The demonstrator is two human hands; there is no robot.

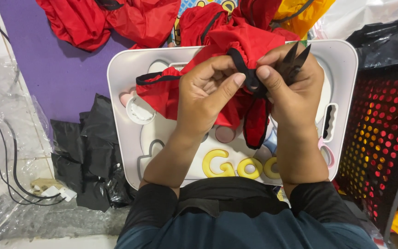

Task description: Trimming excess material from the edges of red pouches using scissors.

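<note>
A red fabric pouch (217,69) with black drawstring trim (247,74) is held bunched above the middle of a white lap tray (346,60), lifted off it so the edge faces the worker. The left hand (203,94) pinches the cloth, thumb pressed beside the black band to keep it taut. The right hand (286,87) grips the same band with its fingers while small black thread snips (295,57) sit clenched in the palm, blades pointing up and away from the cloth. More red pouches (111,20) lie heaped past the tray's far edge on a purple mat (56,69). Black plastic bags (88,157) sit off the tray's left edge, and a perforated red-and-black basket (378,138) stands off its right edge.
</note>
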